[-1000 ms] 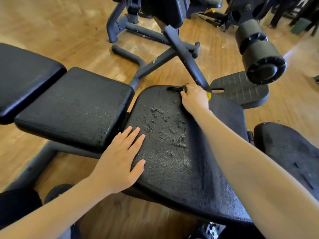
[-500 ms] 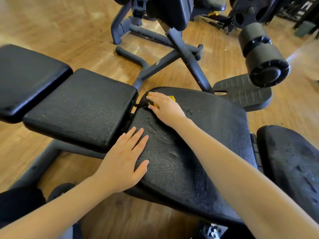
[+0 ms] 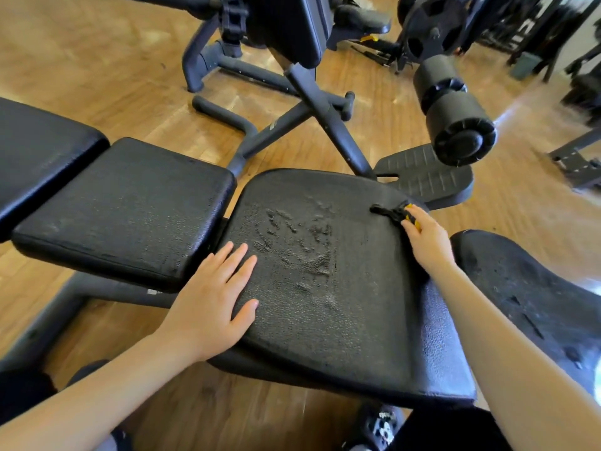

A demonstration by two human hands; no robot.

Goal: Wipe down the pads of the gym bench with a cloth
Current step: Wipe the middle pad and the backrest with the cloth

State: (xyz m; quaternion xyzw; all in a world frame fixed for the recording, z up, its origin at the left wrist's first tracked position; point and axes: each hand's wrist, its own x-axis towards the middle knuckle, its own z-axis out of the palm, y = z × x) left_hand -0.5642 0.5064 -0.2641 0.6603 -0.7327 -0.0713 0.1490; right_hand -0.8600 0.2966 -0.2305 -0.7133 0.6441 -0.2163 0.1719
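Wooden gym flooring frames the seat pad (image 3: 341, 288), where the right hand (image 3: 426, 242), fingers gripping a black-and-yellow cloth (image 3: 395, 213), has swept back to right of centre while the flat, open left hand (image 3: 211, 304) braces.

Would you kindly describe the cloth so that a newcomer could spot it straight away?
Start at the wide black seat pad in the middle of the bench. Follow its far right edge to the right hand. The cloth is bunched under those fingers: the only small dark item with yellow showing.
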